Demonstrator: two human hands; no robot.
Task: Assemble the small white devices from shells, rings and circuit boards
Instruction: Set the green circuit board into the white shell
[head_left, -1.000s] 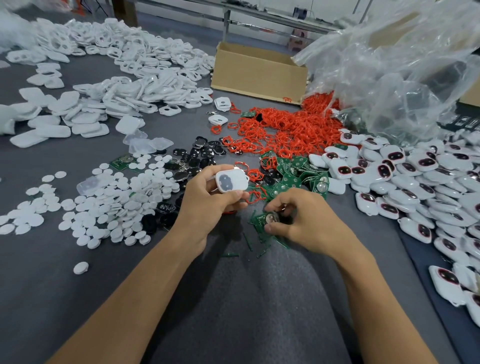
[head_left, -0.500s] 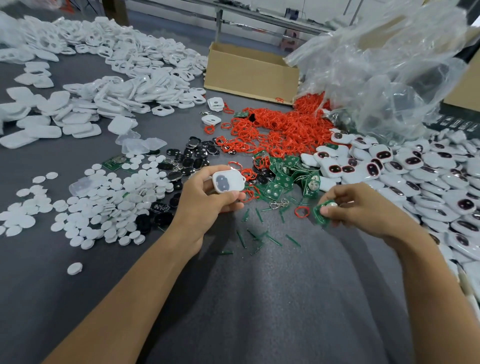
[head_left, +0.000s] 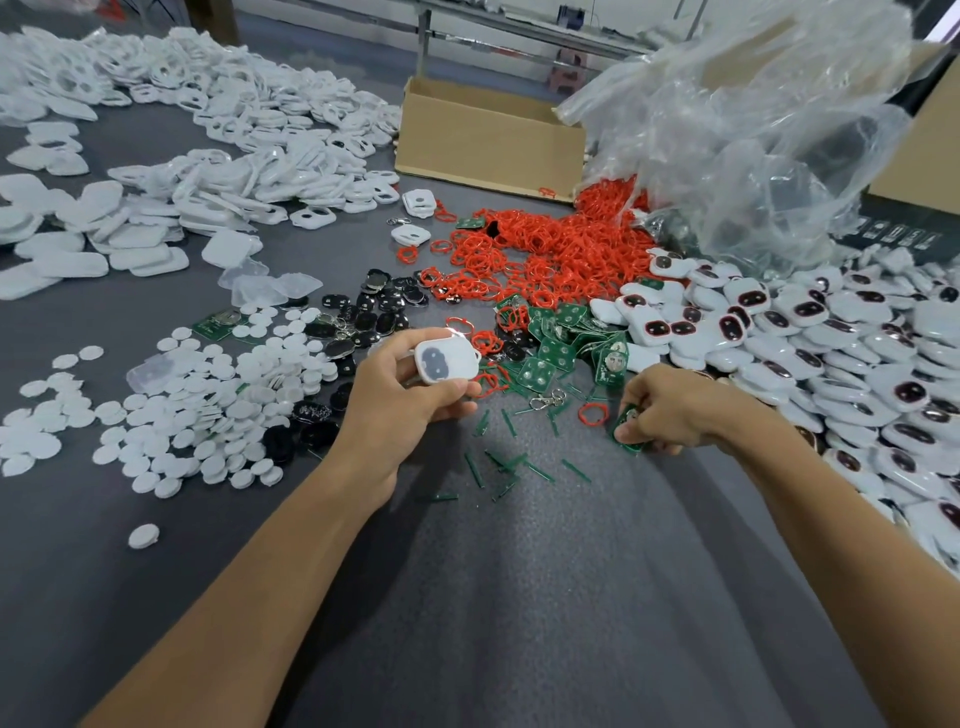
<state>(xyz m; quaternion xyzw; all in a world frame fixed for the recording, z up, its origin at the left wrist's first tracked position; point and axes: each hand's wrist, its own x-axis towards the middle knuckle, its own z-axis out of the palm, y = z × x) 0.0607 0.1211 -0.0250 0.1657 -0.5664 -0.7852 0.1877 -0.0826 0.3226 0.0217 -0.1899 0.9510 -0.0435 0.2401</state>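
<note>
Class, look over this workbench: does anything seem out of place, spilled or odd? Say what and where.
Thin green slivers lie strewn like debris on the grey mat between the left hand, holding a white shell, and the right hand, pinching a circuit board. One red ring and one white disc lie as strays.

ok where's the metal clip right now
Head view, centre: the metal clip lies just in front of the circuit board pile, left of a lone red ring.
</note>
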